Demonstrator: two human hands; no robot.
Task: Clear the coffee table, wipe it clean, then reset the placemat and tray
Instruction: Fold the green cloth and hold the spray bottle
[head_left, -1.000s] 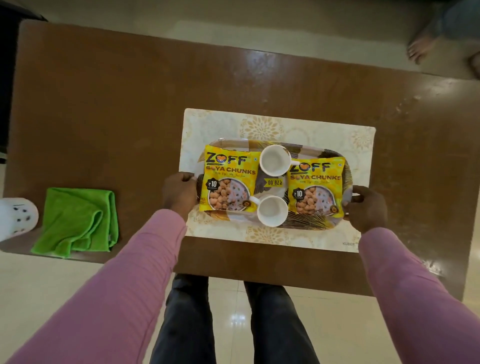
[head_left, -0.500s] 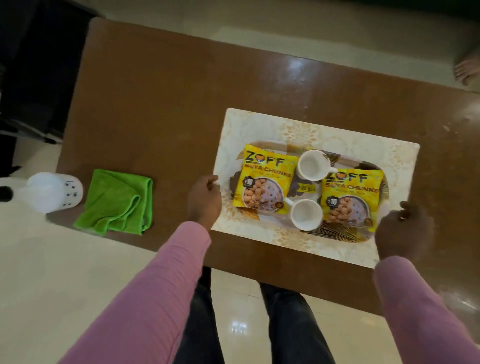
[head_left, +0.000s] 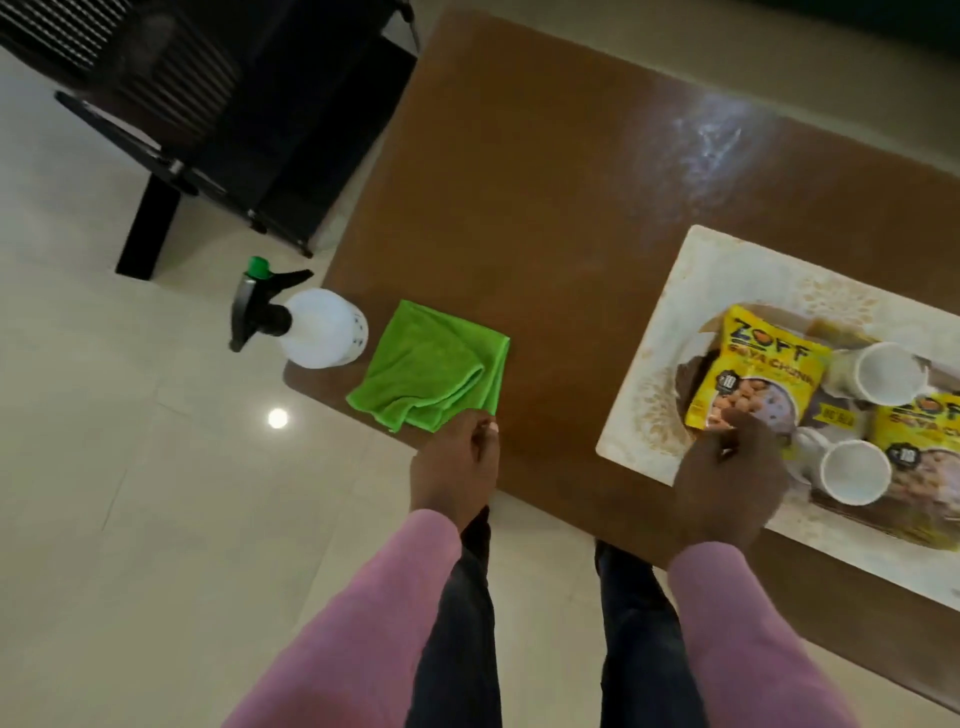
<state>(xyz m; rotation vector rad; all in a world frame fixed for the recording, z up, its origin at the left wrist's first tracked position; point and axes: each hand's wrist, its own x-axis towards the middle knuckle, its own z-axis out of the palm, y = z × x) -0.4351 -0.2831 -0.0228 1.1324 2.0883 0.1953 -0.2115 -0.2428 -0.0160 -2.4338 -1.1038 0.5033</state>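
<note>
Our left hand (head_left: 457, 462) touches the near corner of the green cloth (head_left: 431, 366) lying ahead of it on the worktop (head_left: 519, 208); whether its grip is closed we cannot tell. Our right hand (head_left: 727, 488), grip loosely curled, hovers over the tray's (head_left: 691, 364) near-left edge, on the placemat (head_left: 654, 374).

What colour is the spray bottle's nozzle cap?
Green, on the spray bottle; seen in the head view.

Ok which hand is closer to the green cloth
Left. The left hand is at the green cloth's near edge, fingertips about touching it. The right hand is away over the placemat.
</note>
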